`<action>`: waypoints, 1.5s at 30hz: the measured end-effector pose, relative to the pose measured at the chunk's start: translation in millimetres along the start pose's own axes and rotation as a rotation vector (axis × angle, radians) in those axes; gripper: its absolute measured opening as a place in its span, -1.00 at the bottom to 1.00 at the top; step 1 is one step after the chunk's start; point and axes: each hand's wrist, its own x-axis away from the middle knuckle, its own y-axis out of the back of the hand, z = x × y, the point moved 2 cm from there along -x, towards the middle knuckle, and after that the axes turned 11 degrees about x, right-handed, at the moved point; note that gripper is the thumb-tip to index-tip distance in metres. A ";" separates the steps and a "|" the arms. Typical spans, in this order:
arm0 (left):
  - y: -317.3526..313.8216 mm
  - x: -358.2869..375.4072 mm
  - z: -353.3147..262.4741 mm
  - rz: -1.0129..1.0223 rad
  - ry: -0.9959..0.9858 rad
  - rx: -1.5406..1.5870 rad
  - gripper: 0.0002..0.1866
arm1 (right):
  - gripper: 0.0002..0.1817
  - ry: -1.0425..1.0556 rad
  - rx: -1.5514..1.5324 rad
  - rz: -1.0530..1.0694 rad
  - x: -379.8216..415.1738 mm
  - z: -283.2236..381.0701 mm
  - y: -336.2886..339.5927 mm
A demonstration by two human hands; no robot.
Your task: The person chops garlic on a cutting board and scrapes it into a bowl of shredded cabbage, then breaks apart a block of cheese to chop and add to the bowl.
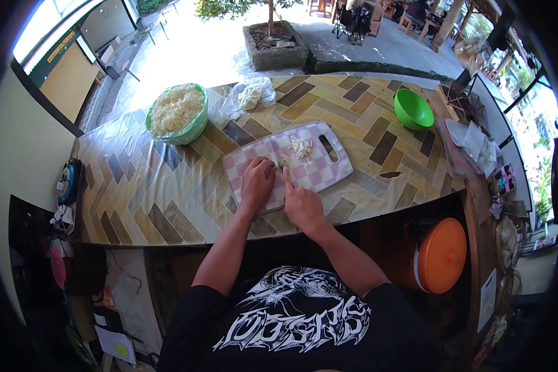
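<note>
A pink-and-white checkered cutting board (242,162) lies at a slant on the table in front of me. On it is a small heap of pale chopped pieces (301,147), which look like garlic. My right hand (302,206) is closed round a knife (278,155), its index finger stretched forward along the thin blade. Close beside the blade, my left hand (258,183) rests on the board with curled fingers pressed together. Whatever small piece lies under those fingertips is mostly hidden.
A green basket (191,131) full of pale shredded food stands back left, beside a plastic bag (254,94) with white contents. A green bowl (413,110) sits back right near plastic packets (471,146). Below the tabletop at right is an orange-lidded container (443,255).
</note>
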 end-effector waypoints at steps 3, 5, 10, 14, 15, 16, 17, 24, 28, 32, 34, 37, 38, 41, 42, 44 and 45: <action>-1.7 3.0 -0.5 -0.117 0.025 -0.051 -0.89 | -0.18 0.040 -0.009 0.047 14.7 -12.0 5.3; -0.8 3.5 1.2 -0.170 0.060 -0.063 -0.90 | -0.21 0.064 -0.018 0.079 31.6 -19.8 5.4; 0.7 2.9 2.1 -0.147 0.068 -0.028 -0.90 | -0.26 0.018 -0.012 0.095 46.3 -48.3 13.9; 0.7 1.2 -9.1 0.003 0.052 0.012 -0.85 | -0.30 -0.074 -0.065 0.038 32.9 -70.9 7.9; 0.2 0.8 -12.2 0.052 0.086 0.065 -0.84 | -0.31 -0.077 -0.081 0.024 29.5 -72.6 8.8; -1.1 -0.1 -13.7 0.100 0.120 0.118 -0.83 | -0.30 -0.070 -0.079 0.026 26.7 -72.0 10.2; -2.0 -0.1 -13.0 0.091 0.117 0.128 -0.83 | -0.29 -0.063 -0.078 0.028 24.7 -70.9 12.4; -8.2 2.8 -10.9 0.083 -0.004 0.020 -0.86 | -0.24 0.024 -0.086 0.014 29.8 -44.5 8.9; -6.6 1.9 -14.7 0.092 -0.084 -0.048 -0.86 | -0.17 0.032 0.077 -0.039 39.7 -27.7 -4.1; -7.7 0.7 -13.6 0.102 -0.079 -0.080 -0.87 | -0.13 0.025 0.159 -0.044 37.6 -12.5 -7.4; -7.8 1.1 -13.1 0.103 -0.068 -0.081 -0.87 | -0.14 0.021 0.148 -0.022 30.9 -9.1 -6.6; -10.4 3.5 -11.8 0.076 -0.056 -0.078 -0.86 | -0.17 0.032 0.114 -0.018 13.2 -13.4 -9.0; -10.8 4.0 -11.5 0.075 -0.054 -0.074 -0.86 | -0.18 0.035 0.085 -0.029 4.1 -17.6 -8.2; -10.3 5.5 -9.6 0.065 -0.048 -0.058 -0.87 | -0.21 0.053 -0.017 0.005 -8.1 -29.1 12.4; -10.2 5.4 -9.1 0.055 -0.049 -0.050 -0.86 | -0.21 0.063 -0.053 0.025 -7.9 -31.2 21.5; -9.6 6.2 -7.8 0.043 -0.042 -0.039 -0.86 | -0.20 0.058 -0.066 0.045 1.2 -30.1 27.0; -9.5 6.2 -8.7 0.042 -0.036 -0.035 -0.86 | -0.20 0.054 -0.071 0.056 6.7 -28.9 26.9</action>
